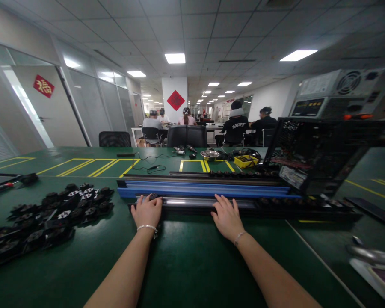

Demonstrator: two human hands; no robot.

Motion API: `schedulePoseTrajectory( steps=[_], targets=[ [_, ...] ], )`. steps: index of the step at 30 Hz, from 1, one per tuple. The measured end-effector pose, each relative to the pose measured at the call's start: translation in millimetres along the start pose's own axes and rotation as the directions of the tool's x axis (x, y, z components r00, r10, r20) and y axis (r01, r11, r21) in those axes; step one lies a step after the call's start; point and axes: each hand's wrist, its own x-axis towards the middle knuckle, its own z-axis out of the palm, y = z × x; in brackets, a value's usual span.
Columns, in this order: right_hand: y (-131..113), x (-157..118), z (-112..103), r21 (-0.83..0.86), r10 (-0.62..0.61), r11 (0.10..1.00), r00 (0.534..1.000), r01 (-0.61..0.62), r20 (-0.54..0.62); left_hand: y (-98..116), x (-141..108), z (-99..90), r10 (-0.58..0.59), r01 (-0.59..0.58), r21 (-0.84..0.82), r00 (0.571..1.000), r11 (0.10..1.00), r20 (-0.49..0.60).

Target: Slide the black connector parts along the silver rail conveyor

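Note:
A long black rail with a shiny metallic channel [186, 202] lies crosswise on the green table in front of me. At its left end my left hand [147, 212] has a small round black part [153, 196] between thumb and forefinger; the other fingers are spread over the rail. My right hand [227, 218] rests flat with fingers apart on the rail's near edge, holding nothing. Several similar black parts [276, 201] sit in a row along the right of the rail. Directly behind it lies a blue rail [195, 189].
Left of my hands lies a heap of black parts [64, 214]. An opened computer case [321, 149] carrying power supplies [336, 92] stands at the right. Behind the rails are a metal bowl [210, 155], a yellow basket [245, 161] and cables. Several people sit farther back.

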Motion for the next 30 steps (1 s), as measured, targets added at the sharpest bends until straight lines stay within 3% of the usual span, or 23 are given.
schedulePoseTrajectory(
  steps=[17, 24, 30],
  targets=[
    [1.4, 1.8, 1.6, 0.017, 0.002, 1.000, 1.000, -0.003, 0.016, -2.1, 1.2, 1.0, -0.060, 0.060, -0.004, 0.998, 0.998, -0.037],
    [0.8, 1.9, 2.0, 0.016, 0.012, 1.000, 1.000, -0.012, 0.018, -2.5, 0.7, 4.3, -0.074, 0.074, -0.012, 0.997, 0.997, 0.025],
    [1.3, 2.3, 1.6, 0.017, 0.011, 1.000, 0.999, -0.012, 0.031, -3.7, 1.3, 3.0, -0.094, 0.094, -0.028, 0.996, 0.995, -0.005]
  ],
)
